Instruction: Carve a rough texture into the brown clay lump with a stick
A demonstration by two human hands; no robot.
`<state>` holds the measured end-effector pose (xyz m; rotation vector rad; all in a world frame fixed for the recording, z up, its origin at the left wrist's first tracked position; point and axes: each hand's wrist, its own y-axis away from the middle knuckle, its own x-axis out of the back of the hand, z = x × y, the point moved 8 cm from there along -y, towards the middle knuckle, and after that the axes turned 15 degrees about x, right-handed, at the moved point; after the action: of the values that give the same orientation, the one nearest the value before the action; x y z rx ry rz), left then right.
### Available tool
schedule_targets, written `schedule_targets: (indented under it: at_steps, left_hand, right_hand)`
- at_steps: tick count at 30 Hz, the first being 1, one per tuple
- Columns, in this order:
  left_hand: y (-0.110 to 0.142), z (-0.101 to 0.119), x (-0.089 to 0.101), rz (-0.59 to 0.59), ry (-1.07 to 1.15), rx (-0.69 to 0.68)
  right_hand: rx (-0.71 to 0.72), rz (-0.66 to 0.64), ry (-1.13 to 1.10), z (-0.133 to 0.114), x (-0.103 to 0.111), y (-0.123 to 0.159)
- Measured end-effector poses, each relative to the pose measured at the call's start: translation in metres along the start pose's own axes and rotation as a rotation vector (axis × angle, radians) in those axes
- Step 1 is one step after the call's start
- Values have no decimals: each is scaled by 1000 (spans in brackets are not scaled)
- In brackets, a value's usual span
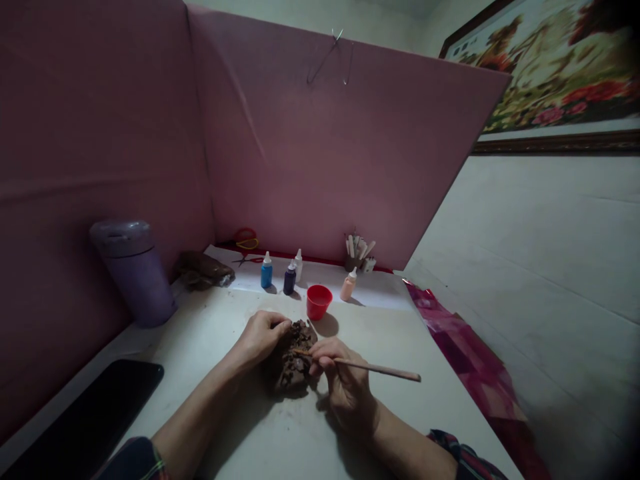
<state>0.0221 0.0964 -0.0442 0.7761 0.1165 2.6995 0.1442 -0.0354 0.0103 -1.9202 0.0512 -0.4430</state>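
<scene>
A lump of brown clay (295, 360) with a rough, carved surface lies on the white table (400, 347) in front of me. My left hand (260, 337) rests against its left side, fingers curled onto it. My right hand (343, 383) is closed around a thin wooden stick (380, 369), gripped like a pen. The stick's tip touches the clay near its middle, and its other end points to the right.
Behind the clay stand a red cup (319, 301), small paint bottles in blue (267, 271), dark purple (290, 278), white (299, 263) and peach (349, 285), and a holder of tools (359, 252). A purple flask (134, 270) stands left, a black slab (95, 413) near left. Pink screens enclose the back.
</scene>
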Motion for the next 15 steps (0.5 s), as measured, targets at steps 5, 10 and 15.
schedule_targets:
  at_steps: [5,10,15]
  left_hand:
    - [1,-1,2,18,1,23]
    - [-15,-8,18,99,113,65]
    - [-44,-2,21,110,135,89]
  right_hand:
    - [-49,-54,32,7,-5,2]
    - [-18,12,-8,4,-1,3]
    - [-65,122,-33,5,10,3]
